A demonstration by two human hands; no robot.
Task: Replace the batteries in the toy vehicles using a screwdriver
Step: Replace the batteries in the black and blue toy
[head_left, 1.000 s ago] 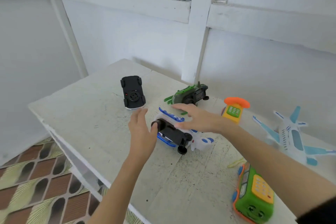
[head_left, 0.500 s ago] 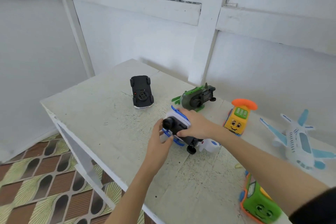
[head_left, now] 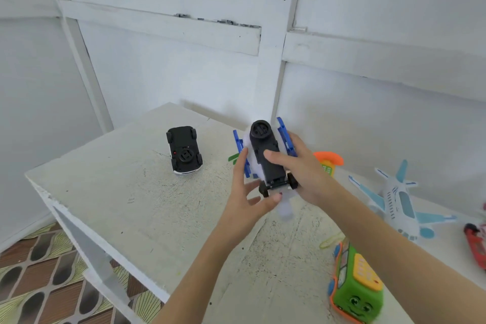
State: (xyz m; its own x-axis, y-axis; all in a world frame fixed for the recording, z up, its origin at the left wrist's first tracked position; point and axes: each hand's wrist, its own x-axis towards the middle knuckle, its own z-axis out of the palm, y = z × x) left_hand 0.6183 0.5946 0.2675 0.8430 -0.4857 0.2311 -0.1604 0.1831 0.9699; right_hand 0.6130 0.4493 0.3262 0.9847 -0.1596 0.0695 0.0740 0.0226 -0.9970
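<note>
Both hands gripping white-and-blue plastic toy plane (head_left: 265, 158) belly-up above white worktop (head_left: 126, 205): right hand (head_left: 302, 168) fingers clamping it, left hand (head_left: 247, 197) fingers spread underneath; upturned black toy car (head_left: 184, 150) sitting left, apart.

Behind the raised white-and-blue toy plane (head_left: 265, 155), the dark-green toy vehicle shows only light-green blades (head_left: 233, 158). The right hand (head_left: 305, 176) covers most of the orange-and-yellow toy phone (head_left: 329, 161) beside that plane. The plane's white tail (head_left: 285, 209) is motion-blurred. Far right of it, a red toy (head_left: 477, 246) is cropped by the frame edge.
</note>
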